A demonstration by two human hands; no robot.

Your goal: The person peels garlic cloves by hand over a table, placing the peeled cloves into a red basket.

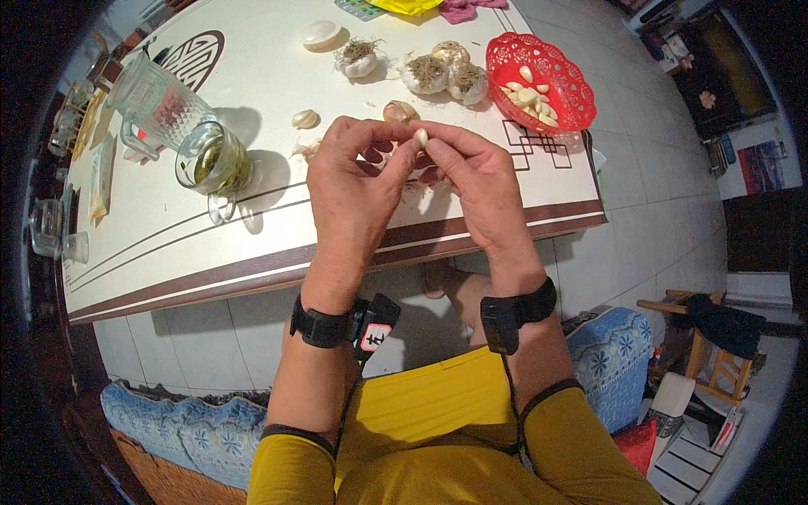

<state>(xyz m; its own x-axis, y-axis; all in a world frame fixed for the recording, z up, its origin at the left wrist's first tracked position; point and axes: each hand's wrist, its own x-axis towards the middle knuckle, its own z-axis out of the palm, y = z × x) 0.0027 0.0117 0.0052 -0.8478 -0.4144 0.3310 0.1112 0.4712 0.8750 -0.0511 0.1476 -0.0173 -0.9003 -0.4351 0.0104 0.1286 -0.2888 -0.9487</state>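
Observation:
My left hand [353, 183] and my right hand [483, 177] meet above the near part of the table, both pinching one small pale garlic clove [421, 136] between thumbs and fingertips. Just beyond them lies a brownish piece of garlic [400, 112], partly hidden by my fingers. A loose clove [305, 119] rests to the left. Farther back are a single garlic bulb [357, 58] and a cluster of several bulbs [427, 73] with dry roots upward. Peeled cloves [530, 100] lie in a red openwork plastic basket [571, 76] at the right.
On the left of the table [265, 252] stand a glass mug with green leaves in liquid [214, 161] and a patterned glass pitcher [165, 101]. A white oval object [320, 35] and a blister pack [360, 9] lie at the back. Blue upholstered seats [609, 360] are nearby.

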